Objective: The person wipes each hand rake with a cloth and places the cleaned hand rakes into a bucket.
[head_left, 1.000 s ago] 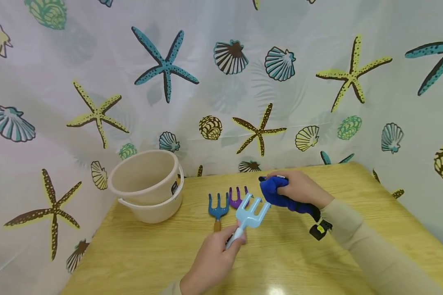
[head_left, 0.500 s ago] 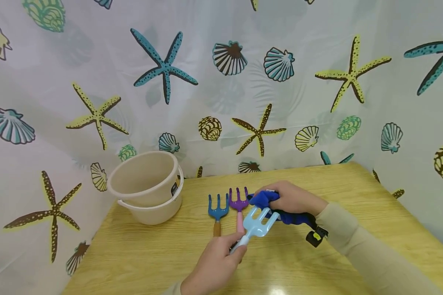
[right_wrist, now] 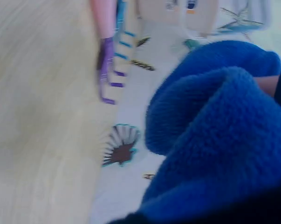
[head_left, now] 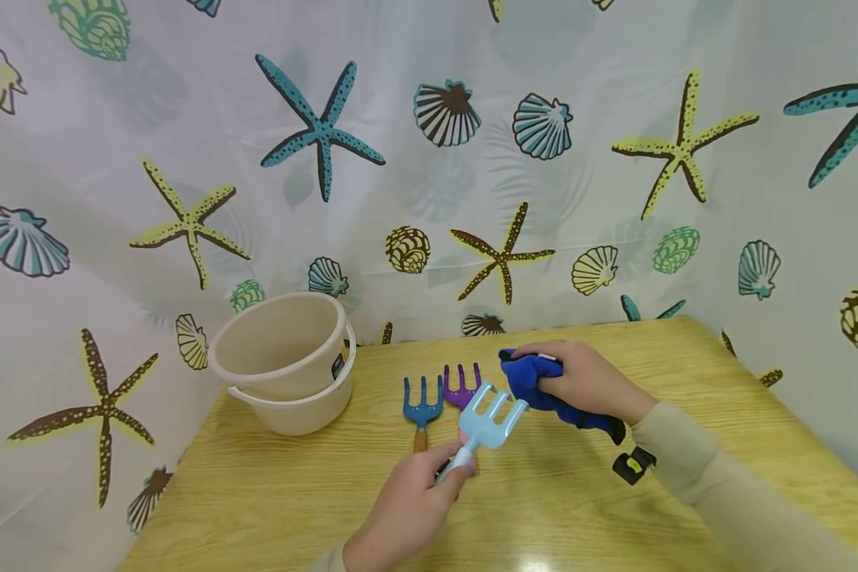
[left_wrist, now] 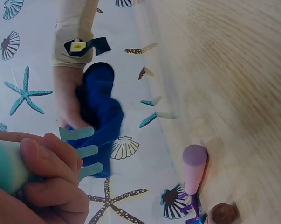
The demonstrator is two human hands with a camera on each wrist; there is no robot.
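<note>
holding the light blue rake (head_left: 488,425) by its handle in my left hand (head_left: 407,508), tines slanting toward the desk's far right corner, where my right hand (head_left: 586,381) clutches the blue cloth (head_left: 536,381) just beyond them.

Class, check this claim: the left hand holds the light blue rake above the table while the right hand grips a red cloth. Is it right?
Not quite: the cloth is blue, not red, as the head view shows. The left hand does hold the light blue rake above the table, and the right hand grips it.
</note>
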